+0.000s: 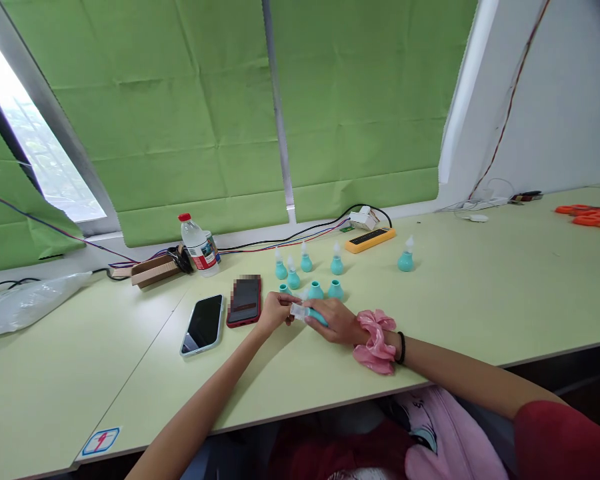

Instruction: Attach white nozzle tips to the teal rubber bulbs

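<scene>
My right hand (336, 321) is wrapped round a small teal bulb (319, 317) lying sideways over the table. My left hand (275, 310) pinches the clear tip (297, 310) at the bulb's left end. Just behind my hands stand three more teal bulbs without tips (315, 290). Farther back stand several teal bulbs with clear tips (306, 260), and one stands apart to the right (406, 257). A pink scrunchie (375, 340) and a black band sit on my right wrist.
Two phones lie to the left of my hands: a pale one (203, 325) and a red one (245, 301). A water bottle (199, 246), a cardboard box (153, 270), cables and a yellow power strip (370, 239) line the back. Orange items (593, 217) lie far right; a plastic bag (25, 303) far left.
</scene>
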